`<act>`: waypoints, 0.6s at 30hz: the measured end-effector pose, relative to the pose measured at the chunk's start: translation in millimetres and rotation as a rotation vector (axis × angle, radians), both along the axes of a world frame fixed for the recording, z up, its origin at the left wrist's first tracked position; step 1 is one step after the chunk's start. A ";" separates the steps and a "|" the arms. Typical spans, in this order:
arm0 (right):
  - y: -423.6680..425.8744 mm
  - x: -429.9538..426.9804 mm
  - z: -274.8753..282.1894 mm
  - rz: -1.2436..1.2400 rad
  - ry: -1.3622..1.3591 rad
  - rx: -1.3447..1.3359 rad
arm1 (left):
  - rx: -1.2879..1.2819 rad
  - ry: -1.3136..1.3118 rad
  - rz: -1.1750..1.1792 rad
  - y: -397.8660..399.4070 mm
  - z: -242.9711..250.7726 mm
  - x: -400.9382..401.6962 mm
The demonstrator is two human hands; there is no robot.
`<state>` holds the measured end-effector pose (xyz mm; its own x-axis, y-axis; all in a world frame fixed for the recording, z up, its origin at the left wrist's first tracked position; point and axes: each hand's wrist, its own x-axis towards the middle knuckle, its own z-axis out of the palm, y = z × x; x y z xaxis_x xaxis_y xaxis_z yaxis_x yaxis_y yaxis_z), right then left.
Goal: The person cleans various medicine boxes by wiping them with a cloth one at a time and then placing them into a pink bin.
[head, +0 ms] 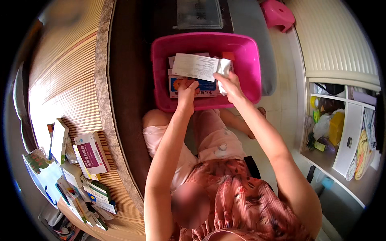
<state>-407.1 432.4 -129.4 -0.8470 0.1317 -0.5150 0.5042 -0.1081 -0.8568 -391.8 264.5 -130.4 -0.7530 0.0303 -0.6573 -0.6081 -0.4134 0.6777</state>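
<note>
In my right hand (231,86) is a white printed carton or folded sheet (195,65), with my thumb on its right end. A crumpled white paper or packet (223,68) is pinched in the same hand, beside the print. My left hand (187,90) is lowered into the pink plastic bin (205,37), fingers curled at a blue and white medicine box (208,86); whether it grips anything is unclear. More boxes lie under the white piece, largely hidden. An orange-red item (228,56) shows behind the crumpled white one.
Several medicine boxes (92,153) are heaped on the slatted mat (81,69) at left. A lidded clear container (199,13) lies beyond the bin. At upper right stands a pink stool (278,13). Open shelving (327,96) with bags lines the right side.
</note>
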 end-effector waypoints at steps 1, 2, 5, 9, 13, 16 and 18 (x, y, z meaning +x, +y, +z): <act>-7.4 -8.7 -11.4 0.005 0.011 0.083 | -0.004 0.033 0.022 -1.5 -6.2 -2.0; -16.5 -17.6 -22.1 0.017 0.022 0.161 | -0.013 0.063 0.051 -5.9 -11.7 -3.6; -24.2 -40.1 -55.7 0.109 -0.043 0.307 | -0.070 0.018 0.096 -1.4 -9.8 -5.4; -14.0 -59.0 -111.8 0.192 0.145 0.570 | -0.097 0.034 0.130 17.4 -10.2 -6.6; -21.6 -64.8 -112.4 0.197 0.080 0.609 | -0.148 0.065 0.044 14.8 -27.7 -5.1; -37.0 -56.3 -88.5 0.467 0.030 0.512 | -0.319 0.042 -0.007 8.7 -7.6 -3.1; -49.2 -52.6 -71.8 0.416 0.161 0.582 | -0.316 0.166 0.054 5.7 -10.9 4.1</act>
